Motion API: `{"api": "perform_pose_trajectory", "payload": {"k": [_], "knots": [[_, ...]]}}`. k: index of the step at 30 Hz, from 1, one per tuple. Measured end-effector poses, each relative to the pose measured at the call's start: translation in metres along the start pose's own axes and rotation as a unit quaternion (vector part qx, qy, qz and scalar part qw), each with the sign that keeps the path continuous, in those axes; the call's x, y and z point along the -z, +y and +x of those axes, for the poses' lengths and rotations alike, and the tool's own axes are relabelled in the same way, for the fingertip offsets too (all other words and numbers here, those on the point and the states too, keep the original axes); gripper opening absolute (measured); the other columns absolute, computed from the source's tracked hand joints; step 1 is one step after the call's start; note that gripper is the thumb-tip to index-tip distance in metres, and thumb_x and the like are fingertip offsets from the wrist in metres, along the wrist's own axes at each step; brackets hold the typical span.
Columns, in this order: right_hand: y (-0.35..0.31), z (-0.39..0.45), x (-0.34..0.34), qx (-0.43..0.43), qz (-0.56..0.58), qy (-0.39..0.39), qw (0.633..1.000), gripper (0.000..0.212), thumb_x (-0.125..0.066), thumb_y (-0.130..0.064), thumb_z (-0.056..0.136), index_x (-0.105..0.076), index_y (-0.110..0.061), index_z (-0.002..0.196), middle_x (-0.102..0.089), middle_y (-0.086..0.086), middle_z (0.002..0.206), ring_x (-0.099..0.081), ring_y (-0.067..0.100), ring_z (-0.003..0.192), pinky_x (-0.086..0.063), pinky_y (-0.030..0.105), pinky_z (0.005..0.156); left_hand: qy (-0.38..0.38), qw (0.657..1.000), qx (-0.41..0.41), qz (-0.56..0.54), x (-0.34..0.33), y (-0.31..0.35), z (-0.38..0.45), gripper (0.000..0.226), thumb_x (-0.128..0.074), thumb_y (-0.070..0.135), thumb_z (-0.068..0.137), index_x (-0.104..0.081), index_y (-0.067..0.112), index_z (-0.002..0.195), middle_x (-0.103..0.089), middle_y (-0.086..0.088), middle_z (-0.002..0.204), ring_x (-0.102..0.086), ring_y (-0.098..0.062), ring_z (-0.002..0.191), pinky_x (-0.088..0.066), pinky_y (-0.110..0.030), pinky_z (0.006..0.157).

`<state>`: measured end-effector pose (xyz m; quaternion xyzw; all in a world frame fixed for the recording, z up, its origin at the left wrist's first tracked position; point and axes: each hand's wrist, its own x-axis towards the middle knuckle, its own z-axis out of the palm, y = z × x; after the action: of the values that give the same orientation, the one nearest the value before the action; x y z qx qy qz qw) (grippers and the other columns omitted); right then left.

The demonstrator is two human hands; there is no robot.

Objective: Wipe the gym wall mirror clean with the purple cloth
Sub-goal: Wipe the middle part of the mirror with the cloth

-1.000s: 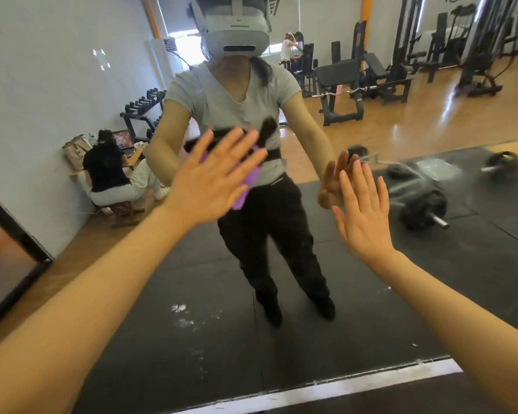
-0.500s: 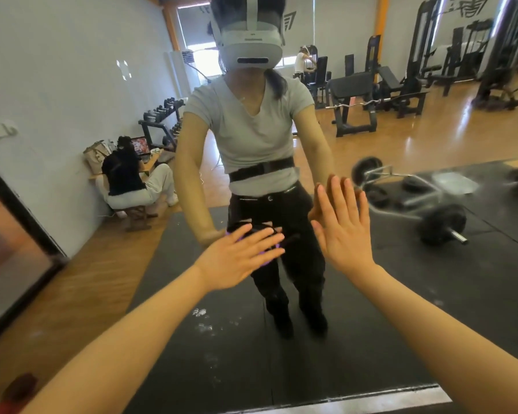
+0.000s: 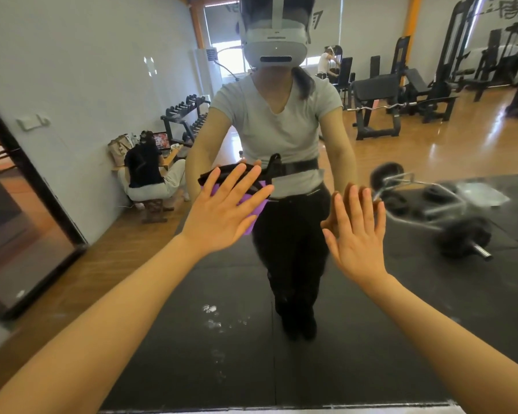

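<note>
The mirror [image 3: 356, 339] fills nearly the whole view; its lower edge is seen as a pale strip at 6 o'clock, and a dark frame [image 3: 33, 186] bounds it at 9 o'clock, running up toward 10 o'clock. No edge is shown at 12 or 3 o'clock. Wide bare glass lies below both hands toward 6 o'clock and out to 3 o'clock, where a barbell [image 3: 461, 234] on black matting is reflected. A patch of whitish smudges [image 3: 219, 321] is seen on the glass at 6 o'clock from the left hand. The cloth [image 3: 256, 210] is pressed against the glass under the left hand [image 3: 222, 216], just left of centre. Purple fabric shows between the spread fingers [image 3: 237, 182] and past the little-finger side toward 3 and 4 o'clock, and a dark edge of it shows beyond the fingertips at 12 o'clock. The left fingers are straight and fanned wide, laid flat on the cloth, with nothing curled round it. The right hand [image 3: 356, 234] is raised at 3 o'clock from the left, near it but apart, clear of the cloth. Its fingers [image 3: 355, 204] are straight and close together, pointing to 12 o'clock, and meet their own reflection, so the glass appears touched.
</note>
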<state>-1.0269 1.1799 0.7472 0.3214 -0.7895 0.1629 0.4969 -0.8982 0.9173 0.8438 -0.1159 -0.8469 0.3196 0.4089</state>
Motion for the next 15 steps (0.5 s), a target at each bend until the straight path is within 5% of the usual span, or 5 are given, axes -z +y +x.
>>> {"api": "perform_pose_trajectory", "payload": {"k": [10, 15], "knots": [[-0.02, 0.018, 0.006, 0.014, 0.054, 0.033, 0.998, 0.059, -0.049, -0.034, 0.099, -0.036, -0.008, 0.151, -0.024, 0.017, 0.159, -0.019, 0.034, 0.15, -0.013, 0.057, 0.12, -0.046, 0.991, -0.125, 0.003, -0.018, 0.017, -0.045, 0.067, -0.041, 0.04, 0.101, -0.011, 0.024, 0.158, -0.002, -0.005, 0.164, -0.012, -0.029, 0.151, 0.001, -0.048, 0.121], [-0.046, 0.041, 0.007, 0.064, 0.088, 0.042, 0.993, 0.055, -0.046, -0.031, 0.102, -0.035, -0.008, 0.151, -0.023, 0.014, 0.16, -0.019, 0.034, 0.15, -0.013, 0.052, 0.121, -0.005, 0.999, -0.033, 0.038, 0.002, -0.035, -0.037, 0.06, -0.022, 0.044, 0.106, -0.004, 0.025, 0.16, 0.012, -0.006, 0.166, 0.007, -0.026, 0.153, 0.004, -0.047, 0.123]]}}
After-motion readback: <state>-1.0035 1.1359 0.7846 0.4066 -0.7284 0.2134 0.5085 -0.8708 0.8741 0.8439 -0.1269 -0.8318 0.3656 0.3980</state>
